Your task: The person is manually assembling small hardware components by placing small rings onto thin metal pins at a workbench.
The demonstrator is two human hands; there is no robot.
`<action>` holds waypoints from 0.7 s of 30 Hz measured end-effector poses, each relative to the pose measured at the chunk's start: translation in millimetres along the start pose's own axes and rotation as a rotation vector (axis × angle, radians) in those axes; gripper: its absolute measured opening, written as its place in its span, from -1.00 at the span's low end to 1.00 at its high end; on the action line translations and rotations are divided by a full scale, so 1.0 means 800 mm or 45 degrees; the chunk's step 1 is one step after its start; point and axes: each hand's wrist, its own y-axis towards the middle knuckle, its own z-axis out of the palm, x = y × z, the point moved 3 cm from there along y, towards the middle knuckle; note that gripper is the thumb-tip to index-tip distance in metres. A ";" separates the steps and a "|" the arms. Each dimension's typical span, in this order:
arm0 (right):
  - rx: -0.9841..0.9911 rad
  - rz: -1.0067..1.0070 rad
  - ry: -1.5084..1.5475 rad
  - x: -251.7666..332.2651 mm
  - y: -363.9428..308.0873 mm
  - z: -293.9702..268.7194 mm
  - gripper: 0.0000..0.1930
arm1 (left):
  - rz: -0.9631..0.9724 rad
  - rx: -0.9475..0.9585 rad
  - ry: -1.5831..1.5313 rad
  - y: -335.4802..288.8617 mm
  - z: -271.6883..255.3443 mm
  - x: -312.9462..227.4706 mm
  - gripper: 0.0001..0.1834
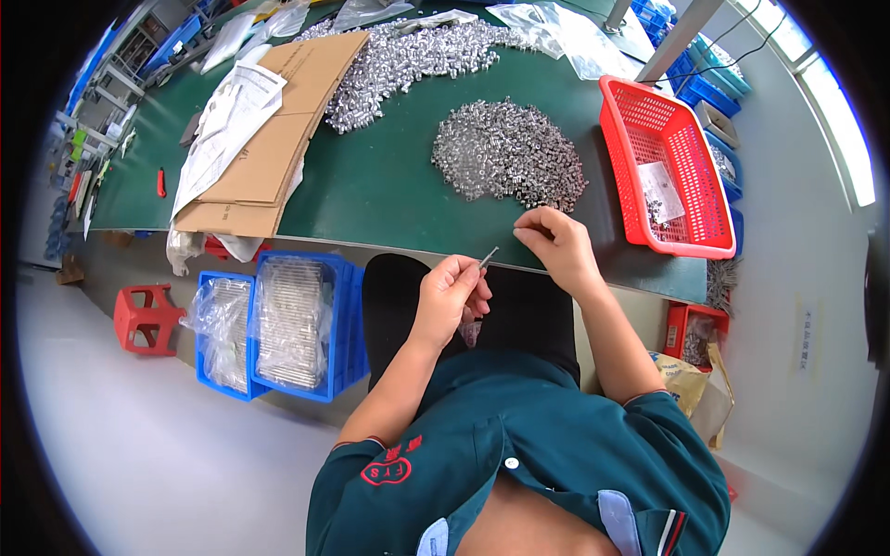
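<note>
My left hand is closed just off the table's front edge, over my lap. Between its thumb and forefinger sticks up a thin metal rod, slanting toward the upper right. To the right, my right hand is raised at the edge, thumb and forefinger pinched together. Whatever lies in that pinch is too small to make out. Just beyond its fingertips is a heap of small silvery metal rings on the green tabletop.
A red plastic basket stands at the right with a small bag inside. Larger metal parts are heaped farther back. Flattened cardboard with papers lies left. Blue crates and a red stool are on the floor.
</note>
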 end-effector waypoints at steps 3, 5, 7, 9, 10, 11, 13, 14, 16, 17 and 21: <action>0.282 0.356 0.674 0.001 -0.010 0.011 -0.91 | 0.022 0.021 0.042 0.001 0.003 0.000 -0.83; 0.316 0.388 0.735 0.003 -0.013 0.014 -0.91 | 0.018 0.037 0.067 0.002 0.006 0.000 -0.83; 0.325 0.413 0.729 0.002 -0.014 0.015 -0.91 | 0.022 0.044 0.074 0.002 0.007 -0.001 -0.83; 0.341 0.385 0.621 0.009 -0.014 0.009 -0.91 | 0.026 0.047 0.080 0.001 0.007 -0.002 -0.83; 0.360 0.355 0.514 0.015 -0.014 0.006 -0.90 | 0.031 0.036 0.130 0.000 0.006 -0.002 -0.84; 0.363 0.355 0.515 0.017 -0.015 0.003 -0.90 | 0.035 0.025 0.180 -0.001 0.004 -0.003 -0.84; 0.313 -0.139 0.118 0.033 -0.016 -0.007 -0.90 | 0.015 0.065 0.171 -0.003 0.002 -0.004 -0.84; 0.314 -0.139 0.118 0.036 -0.017 -0.009 -0.90 | -0.004 0.108 0.163 -0.004 0.002 -0.005 -0.85; 0.347 0.050 0.265 0.036 -0.022 -0.010 -0.89 | -0.032 0.135 0.125 -0.008 0.007 -0.011 -0.84; 0.349 0.045 0.264 0.036 -0.025 -0.010 -0.89 | -0.060 0.162 0.089 -0.010 0.010 -0.012 -0.84; 0.267 0.056 0.106 0.040 -0.041 -0.015 -0.89 | 0.069 0.056 0.388 -0.015 0.019 -0.012 -0.85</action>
